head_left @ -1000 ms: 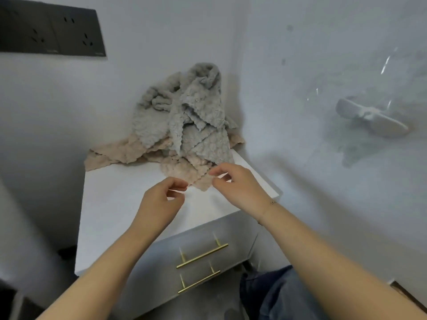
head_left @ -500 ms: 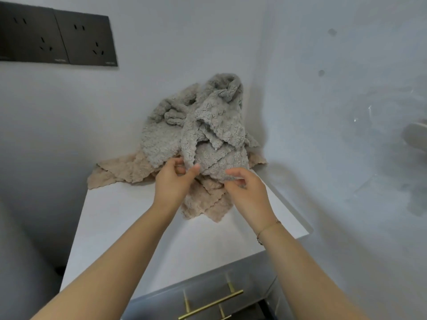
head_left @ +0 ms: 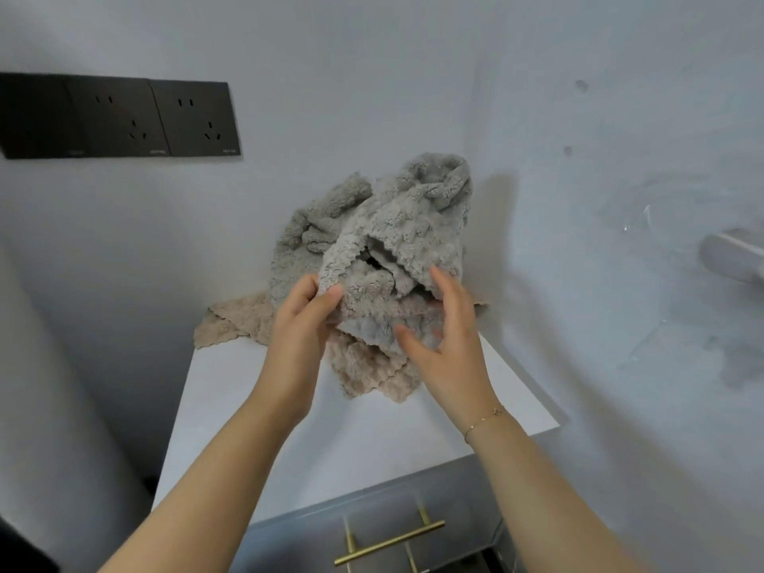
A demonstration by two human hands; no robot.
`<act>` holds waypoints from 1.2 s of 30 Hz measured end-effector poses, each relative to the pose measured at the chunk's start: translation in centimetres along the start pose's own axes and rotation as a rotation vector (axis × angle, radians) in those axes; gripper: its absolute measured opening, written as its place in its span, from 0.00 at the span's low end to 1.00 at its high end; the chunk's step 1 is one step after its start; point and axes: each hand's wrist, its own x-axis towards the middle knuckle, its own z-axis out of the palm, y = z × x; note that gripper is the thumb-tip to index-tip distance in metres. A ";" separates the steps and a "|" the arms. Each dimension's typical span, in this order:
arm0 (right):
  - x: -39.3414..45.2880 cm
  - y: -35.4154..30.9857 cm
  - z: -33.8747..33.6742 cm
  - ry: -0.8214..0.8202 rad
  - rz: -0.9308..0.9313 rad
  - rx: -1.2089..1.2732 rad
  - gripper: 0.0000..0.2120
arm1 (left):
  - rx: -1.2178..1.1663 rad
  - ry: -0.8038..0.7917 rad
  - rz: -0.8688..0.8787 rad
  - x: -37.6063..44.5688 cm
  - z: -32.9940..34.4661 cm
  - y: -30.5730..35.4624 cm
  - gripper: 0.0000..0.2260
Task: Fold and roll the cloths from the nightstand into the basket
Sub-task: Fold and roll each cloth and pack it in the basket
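Note:
A heap of fluffy grey cloths (head_left: pixel 397 225) sits piled in the back corner of the white nightstand (head_left: pixel 314 440), on top of a beige cloth (head_left: pixel 239 320) that spreads flat under it. My left hand (head_left: pixel 302 320) pinches a grey cloth's scalloped edge between thumb and fingers. My right hand (head_left: pixel 446 345) cups the front of the same grey cloth, fingers spread and loosely bent around its lower fold. No basket is in view.
Walls close in behind and to the right of the nightstand. Black wall sockets (head_left: pixel 120 117) sit at upper left. A gold drawer handle (head_left: pixel 388 539) shows below the top's front edge. A white object (head_left: pixel 731 258) sticks out from the right wall.
Both hands moved from the beige cloth's front corner up to the grey heap and took hold of a grey cloth. The view tilted upward and nearer.

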 end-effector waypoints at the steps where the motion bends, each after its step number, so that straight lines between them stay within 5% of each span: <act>1: -0.3 0.0 -0.1 0.003 -0.016 -0.023 0.34 | -0.041 -0.003 -0.006 -0.4 0.0 0.4 0.06; 8: -0.3 -0.1 -0.9 0.162 -0.033 0.017 0.38 | -0.111 0.069 -0.050 -2.9 -0.9 0.3 0.10; 11: 0.2 0.0 -1.2 0.209 -0.085 -0.012 0.40 | -0.115 0.076 -0.068 -2.6 -2.0 -0.1 0.01; 15: 0.5 0.4 -1.5 0.341 -0.108 -0.072 0.22 | -0.088 0.104 -0.154 -2.2 -2.6 -0.8 0.02; 18: 0.5 -0.6 -2.2 0.376 -0.116 0.042 0.18 | -0.049 0.128 -0.288 -2.2 -2.6 -1.1 0.06; 22: -0.5 -3.8 -3.5 0.232 -0.051 0.308 0.12 | 0.035 0.131 -0.417 -2.6 -2.8 -1.2 0.11; 25: -1.8 -5.6 -5.0 0.037 0.043 0.507 0.13 | -0.021 0.162 -0.558 -3.2 -3.1 -0.8 0.25; 27: -2.7 -6.2 -5.6 -0.101 0.142 0.578 0.15 | -0.152 0.135 -0.666 -3.7 -3.0 0.0 0.21; 31: -3.8 -6.0 -4.6 -0.332 0.148 0.360 0.14 | -0.405 -0.013 -0.787 -5.1 -2.9 1.0 0.23; 36: -5.0 -5.4 -2.3 -0.466 0.047 0.272 0.12 | -0.236 0.080 -0.628 -6.2 -2.9 -0.4 0.17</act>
